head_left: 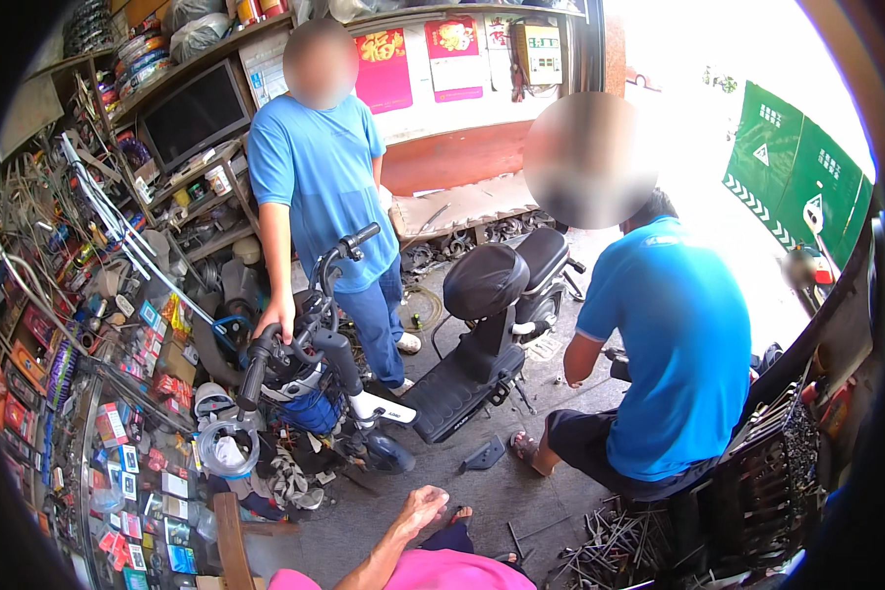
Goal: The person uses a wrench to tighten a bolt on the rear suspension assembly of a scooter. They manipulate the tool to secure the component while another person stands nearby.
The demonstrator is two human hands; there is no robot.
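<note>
My left hand comes up from the lower edge beside my pink shirt. Its fingers are loosely curled together, and nothing shows in them. My right hand is out of the picture. Beyond my hand, a dark plastic part lies on the grey floor. Farther off stands a black and white electric scooter, its front wheel turned toward me. A standing person in a blue shirt rests one hand on its handlebar. To the right, another person in blue sits or crouches low, hands mostly hidden.
Loose metal tools lie heaped at the lower right, beside a dark tool rack. Boxed parts crowd the left, near a coil of clear tubing. A wooden board rises near me. Green barriers stand outside.
</note>
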